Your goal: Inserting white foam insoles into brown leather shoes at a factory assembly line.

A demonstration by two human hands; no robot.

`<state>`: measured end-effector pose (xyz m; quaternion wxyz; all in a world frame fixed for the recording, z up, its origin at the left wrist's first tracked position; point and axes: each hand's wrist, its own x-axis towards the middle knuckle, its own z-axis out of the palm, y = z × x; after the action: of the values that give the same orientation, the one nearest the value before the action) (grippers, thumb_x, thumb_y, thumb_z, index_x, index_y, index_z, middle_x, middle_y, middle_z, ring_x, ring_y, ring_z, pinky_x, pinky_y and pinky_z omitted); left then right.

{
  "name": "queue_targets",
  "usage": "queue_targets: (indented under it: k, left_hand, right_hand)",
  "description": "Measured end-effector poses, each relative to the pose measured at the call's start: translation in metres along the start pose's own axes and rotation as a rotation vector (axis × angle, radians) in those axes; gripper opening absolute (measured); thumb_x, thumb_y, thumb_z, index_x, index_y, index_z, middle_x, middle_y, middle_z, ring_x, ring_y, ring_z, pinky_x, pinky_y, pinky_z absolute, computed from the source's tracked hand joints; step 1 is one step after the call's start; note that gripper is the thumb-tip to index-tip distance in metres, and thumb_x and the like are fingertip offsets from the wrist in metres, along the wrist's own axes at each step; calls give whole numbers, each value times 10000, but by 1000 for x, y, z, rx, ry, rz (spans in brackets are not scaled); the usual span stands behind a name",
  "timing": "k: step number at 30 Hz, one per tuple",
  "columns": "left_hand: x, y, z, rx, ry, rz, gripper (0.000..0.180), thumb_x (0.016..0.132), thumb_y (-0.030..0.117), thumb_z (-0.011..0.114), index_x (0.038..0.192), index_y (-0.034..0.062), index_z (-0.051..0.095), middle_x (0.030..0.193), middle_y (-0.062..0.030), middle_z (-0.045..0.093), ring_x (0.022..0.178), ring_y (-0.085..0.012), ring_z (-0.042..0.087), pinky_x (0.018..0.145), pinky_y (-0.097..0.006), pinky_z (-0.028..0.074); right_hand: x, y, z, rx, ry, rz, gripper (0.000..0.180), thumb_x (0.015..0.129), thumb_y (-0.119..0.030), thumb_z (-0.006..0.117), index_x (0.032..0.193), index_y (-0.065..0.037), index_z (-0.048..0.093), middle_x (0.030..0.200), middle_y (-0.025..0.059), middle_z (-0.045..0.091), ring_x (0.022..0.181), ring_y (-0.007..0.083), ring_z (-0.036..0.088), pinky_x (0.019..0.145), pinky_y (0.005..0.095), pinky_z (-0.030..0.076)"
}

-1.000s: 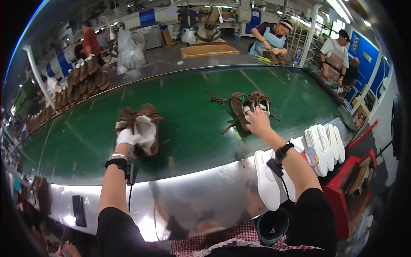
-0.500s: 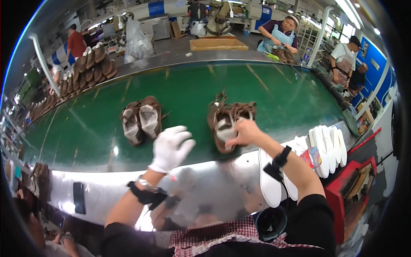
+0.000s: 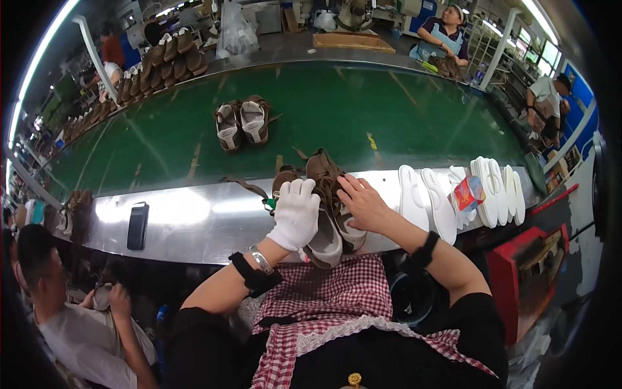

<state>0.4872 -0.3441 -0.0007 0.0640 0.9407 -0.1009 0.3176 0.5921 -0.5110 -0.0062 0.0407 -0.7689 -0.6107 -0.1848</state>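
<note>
A pair of brown strappy sandals point(image 3: 322, 188) with grey soles lies across the metal ledge point(image 3: 194, 217) at the near edge of the green conveyor belt point(image 3: 363, 110). My left hand point(image 3: 295, 214), in a white glove, grips the sandals from the left. My bare right hand point(image 3: 363, 202) rests on their straps from the right. Another pair of brown sandals point(image 3: 241, 122) with pale insoles sits farther out on the belt.
White insoles point(image 3: 427, 198) and a stack of several more point(image 3: 497, 190) lie on the ledge to the right, with a small colourful packet point(image 3: 468, 192). A black device point(image 3: 137, 225) lies on the ledge left. A seated person point(image 3: 71, 311) works at lower left; others work beyond the belt.
Both hands have pulled the right pair of sandals off the belt onto the near ledge. My left hand has joined my right on them. The other pair has moved along the belt.
</note>
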Motion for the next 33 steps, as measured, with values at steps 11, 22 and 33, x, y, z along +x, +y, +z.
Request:
queue_targets:
  k: [11, 22, 33]
  left_hand:
    - [37, -83, 10, -530, -470, -338, 339, 743, 314, 524, 767, -18, 589, 646, -188, 565, 605, -290, 552, 566, -349, 430]
    - [55, -104, 15, -845, -594, -523, 293, 768, 271, 559, 715, -14, 594, 590, -7, 496, 585, -107, 420, 538, -252, 356]
    - [22, -48, -5, -180, -91, -38, 129, 716, 173, 591, 772, 58, 571, 669, -119, 529, 633, -310, 560, 551, -398, 441]
  right_hand:
    - [32, 56, 39, 951, -56, 440, 199, 814, -198, 539, 787, -5, 580, 622, 104, 543, 558, 185, 490, 560, 309, 407]
    - [56, 82, 63, 1394, -171, 645, 276, 815, -261, 570, 772, 4, 632, 654, 1, 548, 608, 89, 442, 573, 258, 381]
    - [28, 47, 50, 473, 282, 193, 184, 743, -294, 577, 765, -111, 586, 749, 82, 570, 777, 286, 540, 655, 402, 451]
